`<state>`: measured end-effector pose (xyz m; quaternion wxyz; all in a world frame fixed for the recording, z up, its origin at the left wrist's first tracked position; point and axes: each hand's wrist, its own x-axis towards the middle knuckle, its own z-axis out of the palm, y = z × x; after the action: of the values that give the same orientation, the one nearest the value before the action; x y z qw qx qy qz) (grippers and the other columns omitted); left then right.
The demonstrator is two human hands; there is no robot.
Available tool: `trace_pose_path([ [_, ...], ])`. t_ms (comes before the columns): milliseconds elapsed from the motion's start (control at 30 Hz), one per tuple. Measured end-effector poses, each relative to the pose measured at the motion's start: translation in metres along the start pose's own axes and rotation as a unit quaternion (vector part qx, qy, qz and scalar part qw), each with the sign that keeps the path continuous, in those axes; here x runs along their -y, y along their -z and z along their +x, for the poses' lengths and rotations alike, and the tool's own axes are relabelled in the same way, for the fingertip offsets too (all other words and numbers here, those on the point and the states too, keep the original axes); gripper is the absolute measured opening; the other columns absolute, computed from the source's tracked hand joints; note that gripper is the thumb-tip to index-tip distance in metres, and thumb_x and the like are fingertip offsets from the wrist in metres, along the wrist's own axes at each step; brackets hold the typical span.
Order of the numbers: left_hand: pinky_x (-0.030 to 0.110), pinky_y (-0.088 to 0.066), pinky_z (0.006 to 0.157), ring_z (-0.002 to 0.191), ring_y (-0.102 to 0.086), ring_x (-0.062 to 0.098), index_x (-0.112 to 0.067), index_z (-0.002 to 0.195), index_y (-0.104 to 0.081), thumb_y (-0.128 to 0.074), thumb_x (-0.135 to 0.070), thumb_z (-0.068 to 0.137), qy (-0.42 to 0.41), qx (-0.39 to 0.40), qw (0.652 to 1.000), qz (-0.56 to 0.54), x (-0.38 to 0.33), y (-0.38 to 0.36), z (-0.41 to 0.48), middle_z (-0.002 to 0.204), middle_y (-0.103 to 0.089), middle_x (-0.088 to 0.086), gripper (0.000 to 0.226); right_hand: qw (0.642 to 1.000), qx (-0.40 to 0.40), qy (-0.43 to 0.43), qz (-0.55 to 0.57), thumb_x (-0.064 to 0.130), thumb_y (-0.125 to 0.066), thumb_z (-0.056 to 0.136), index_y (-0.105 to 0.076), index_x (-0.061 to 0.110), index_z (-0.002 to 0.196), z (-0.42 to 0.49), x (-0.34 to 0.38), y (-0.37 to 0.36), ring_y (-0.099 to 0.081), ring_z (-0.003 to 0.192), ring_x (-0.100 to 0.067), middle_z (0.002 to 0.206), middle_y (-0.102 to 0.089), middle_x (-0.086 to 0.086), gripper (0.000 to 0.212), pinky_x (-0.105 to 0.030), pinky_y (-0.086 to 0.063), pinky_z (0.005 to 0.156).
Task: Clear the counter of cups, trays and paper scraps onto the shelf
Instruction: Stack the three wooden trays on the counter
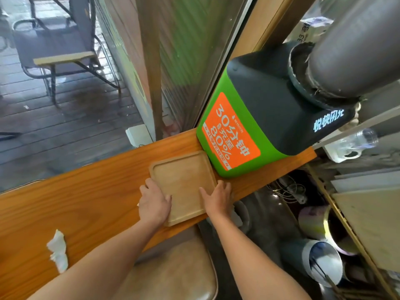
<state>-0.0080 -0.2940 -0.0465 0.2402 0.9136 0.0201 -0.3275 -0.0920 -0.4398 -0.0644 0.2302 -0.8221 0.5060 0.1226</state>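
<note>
- Wooden tray (183, 185) lying flat on the worktop (91, 191), near the worktop's right end, its far corner touching or just short of the green-and-black charging box (255, 118).
- Left hand (154, 204) set on the tray's left rim, fingers (149, 184) curled over the edge, thumb on the tray floor: a pinch on that side, ready to lift.
- Right hand (217, 197) matched on the right rim, fingers spread along the outside of the edge, thumb lying inward on the wood.
- Both hands closed on opposite rims, probably to keep the broad, shallow tray level and stop it tipping when raised; not yet clearly off the surface.
- Tray near edge overhanging or flush with the worktop's front lip, which leaves room for fingertips to slip underneath.
- Tray empty, so nothing to spill; light and stiff by the look of it, an easy carry.
- Crumpled paper scrap (58, 251) left on the worktop well to the left of the tray, untouched, likely a later pick-up.
- Smaller white scrap (137, 204) peeking out just beside the left hand, too hidden to identify.
- Shelving (355, 191) to the right, below and beyond the worktop's end, a likely destination; clear glass mug (346, 148) already resting there.
- Next move, as a guess: lifting clear of the charging box before swinging right, to avoid knocking the corner against it.
</note>
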Motion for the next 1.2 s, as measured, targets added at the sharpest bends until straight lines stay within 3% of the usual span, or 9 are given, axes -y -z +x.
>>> trace_pose_path([
  [133, 0.048, -0.05, 0.092, 0.116, -0.056, 0.043, -0.002, 0.127, -0.043, -0.071, -0.04, 0.087, 0.092, 0.016, 0.995, -0.02, 0.0, 0.0, 0.008, 0.129, -0.054, 0.022, 0.061, 0.994, 0.051, -0.056, 0.081, 0.055, -0.071, 0.082, -0.042, 0.013, 0.142, 0.005, 0.002, 0.002, -0.045, 0.13, -0.033, 0.141, -0.047, -0.012, 0.079, -0.046, -0.042, 0.104],
  [300, 0.052, -0.046, 0.102, 0.122, -0.052, 0.041, -0.003, 0.129, -0.039, -0.079, -0.052, 0.076, 0.095, 0.039, 0.99, -0.098, 0.005, 0.002, 0.015, 0.134, -0.05, 0.021, 0.082, 0.962, 0.122, -0.117, 0.214, 0.057, -0.074, 0.08, -0.039, 0.003, 0.146, 0.009, -0.003, 0.007, -0.046, 0.134, -0.034, 0.146, -0.049, -0.014, 0.092, -0.045, -0.04, 0.109],
  [433, 0.043, -0.054, 0.082, 0.103, -0.059, 0.03, -0.018, 0.113, -0.035, -0.079, -0.045, 0.079, 0.034, 0.086, 0.975, -0.203, 0.01, 0.012, 0.015, 0.12, -0.057, 0.01, 0.062, 0.956, 0.127, -0.11, 0.24, 0.059, -0.072, 0.08, -0.038, 0.003, 0.147, -0.002, -0.001, 0.014, -0.048, 0.132, -0.034, 0.145, -0.05, -0.014, 0.093, -0.046, -0.041, 0.108],
  [600, 0.035, -0.055, 0.07, 0.095, -0.058, 0.021, -0.024, 0.109, -0.037, -0.079, -0.049, 0.077, -0.018, 0.054, 0.973, -0.226, 0.032, 0.04, 0.013, 0.105, -0.053, -0.003, 0.058, 0.954, 0.116, -0.082, 0.263, 0.06, -0.069, 0.083, -0.034, 0.004, 0.149, -0.03, 0.028, 0.019, -0.048, 0.131, -0.034, 0.145, -0.048, -0.014, 0.093, -0.046, -0.043, 0.107],
  [667, 0.027, -0.052, 0.062, 0.091, -0.059, 0.017, -0.025, 0.109, -0.038, -0.079, -0.052, 0.076, -0.037, 0.033, 0.972, -0.231, 0.05, 0.058, 0.012, 0.101, -0.052, -0.007, 0.059, 0.963, 0.107, -0.052, 0.242, 0.059, -0.067, 0.084, -0.044, 0.004, 0.141, -0.045, 0.046, 0.015, -0.053, 0.124, -0.032, 0.138, -0.054, -0.014, 0.083, -0.044, -0.046, 0.102],
  [933, 0.026, -0.051, 0.06, 0.085, -0.059, 0.013, -0.024, 0.109, -0.042, -0.076, -0.061, 0.072, -0.058, -0.05, 0.962, -0.263, 0.158, 0.15, 0.001, 0.096, -0.054, -0.012, 0.062, 0.967, 0.107, 0.029, 0.231, 0.057, -0.066, 0.087, -0.056, 0.018, 0.11, -0.14, 0.141, -0.028, -0.061, 0.104, -0.027, 0.115, -0.065, -0.008, 0.046, -0.045, -0.052, 0.093],
  [1033, 0.023, -0.043, 0.055, 0.08, -0.055, 0.013, -0.024, 0.103, -0.041, -0.076, -0.063, 0.072, -0.043, -0.092, 0.963, -0.25, 0.215, 0.189, -0.009, 0.091, -0.053, -0.011, 0.061, 0.972, 0.111, 0.05, 0.201, 0.059, -0.066, 0.086, -0.055, 0.007, 0.123, -0.185, 0.181, -0.056, -0.059, 0.115, -0.032, 0.124, -0.063, -0.011, 0.064, -0.035, -0.046, 0.089],
  [1100, 0.029, -0.049, 0.06, 0.086, -0.058, 0.019, -0.021, 0.102, -0.042, -0.079, -0.059, 0.071, -0.024, -0.116, 0.957, -0.266, 0.257, 0.216, -0.018, 0.093, -0.055, -0.007, 0.062, 0.969, 0.123, 0.067, 0.203, 0.058, -0.068, 0.085, -0.054, 0.006, 0.126, -0.219, 0.209, -0.077, -0.058, 0.117, -0.032, 0.127, -0.062, -0.011, 0.067, -0.034, -0.044, 0.09],
  [1200, 0.047, -0.055, 0.083, 0.098, -0.06, 0.028, -0.015, 0.107, -0.044, -0.083, -0.053, 0.072, 0.004, -0.135, 0.945, -0.297, 0.316, 0.251, -0.029, 0.106, -0.059, 0.005, 0.065, 0.965, 0.144, 0.096, 0.198, 0.056, -0.07, 0.084, -0.054, 0.009, 0.114, -0.266, 0.247, -0.109, -0.061, 0.103, -0.027, 0.122, -0.063, -0.011, 0.058, -0.036, -0.049, 0.085],
])
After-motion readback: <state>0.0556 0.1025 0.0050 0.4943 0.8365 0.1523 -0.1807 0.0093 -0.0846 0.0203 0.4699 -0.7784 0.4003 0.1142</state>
